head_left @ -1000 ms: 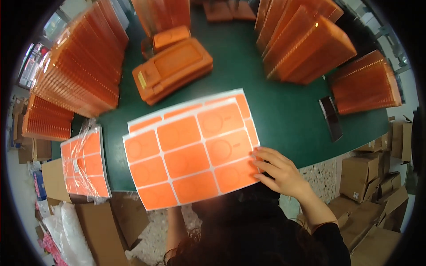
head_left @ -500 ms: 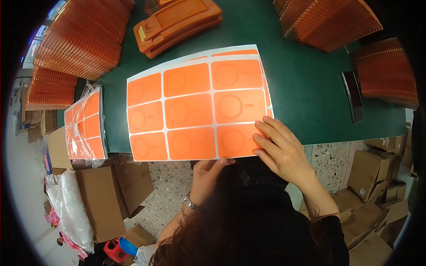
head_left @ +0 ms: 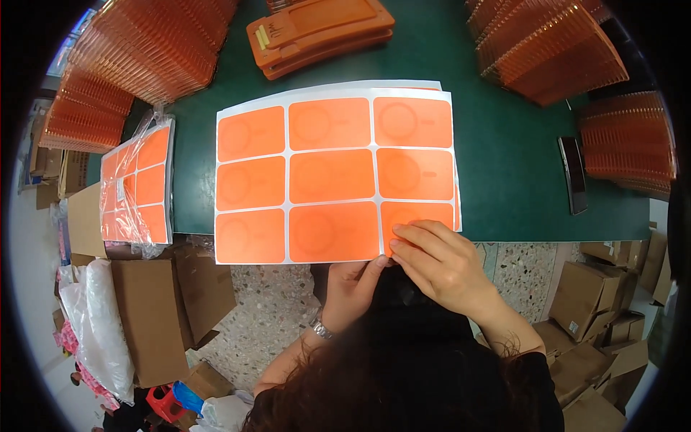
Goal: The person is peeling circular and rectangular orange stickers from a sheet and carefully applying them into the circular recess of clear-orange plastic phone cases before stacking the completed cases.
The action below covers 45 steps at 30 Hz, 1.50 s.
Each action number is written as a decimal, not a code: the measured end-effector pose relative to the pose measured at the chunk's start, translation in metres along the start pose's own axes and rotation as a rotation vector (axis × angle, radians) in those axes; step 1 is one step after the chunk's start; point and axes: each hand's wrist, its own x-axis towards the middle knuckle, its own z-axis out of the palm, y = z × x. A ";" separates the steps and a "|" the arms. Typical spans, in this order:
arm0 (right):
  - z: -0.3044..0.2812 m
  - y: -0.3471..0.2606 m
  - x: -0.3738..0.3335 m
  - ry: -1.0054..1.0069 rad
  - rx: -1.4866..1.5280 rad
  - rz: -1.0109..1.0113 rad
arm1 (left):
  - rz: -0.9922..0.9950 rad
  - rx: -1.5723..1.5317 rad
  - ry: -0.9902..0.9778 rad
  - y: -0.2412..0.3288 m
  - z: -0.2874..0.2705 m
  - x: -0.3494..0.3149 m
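In the head view, a white sheet of orange stickers (head_left: 335, 173) lies on the green table (head_left: 504, 165), its near edge hanging just over the table's front edge. The right hand (head_left: 439, 263) rests on the sheet's near right corner, fingers (head_left: 414, 237) spread flat and pressing the bottom-right sticker, gripping nothing. The left hand (head_left: 353, 284) comes up from below the sheet's near edge, its fingers curled loosely against that edge near the right hand; whether it pinches the paper I cannot tell. Left of the sheet lies a bagged pack of sticker sheets (head_left: 137, 187); beyond the sheet sits a stack of orange plastic cases (head_left: 320, 32), with fanned orange stacks (head_left: 144, 43) farther left. To lift a sticker cleanly, it seems best to hold the backing flat and peel slowly from one corner.
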 end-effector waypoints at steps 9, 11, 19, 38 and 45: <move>0.002 0.001 0.002 0.018 0.039 0.062 | 0.080 0.123 0.020 0.002 0.002 0.008; 0.003 0.005 0.003 0.049 0.187 0.195 | -0.001 0.036 0.006 0.008 0.002 0.010; -0.075 0.072 0.075 0.155 0.767 0.744 | -0.249 -0.267 -0.066 0.002 -0.018 0.007; 0.000 0.164 0.389 -0.397 -0.011 -0.007 | 0.098 0.388 0.159 0.152 -0.171 0.208; 0.027 0.162 0.370 -0.203 -0.078 -0.135 | 0.592 0.880 0.272 0.147 -0.185 0.396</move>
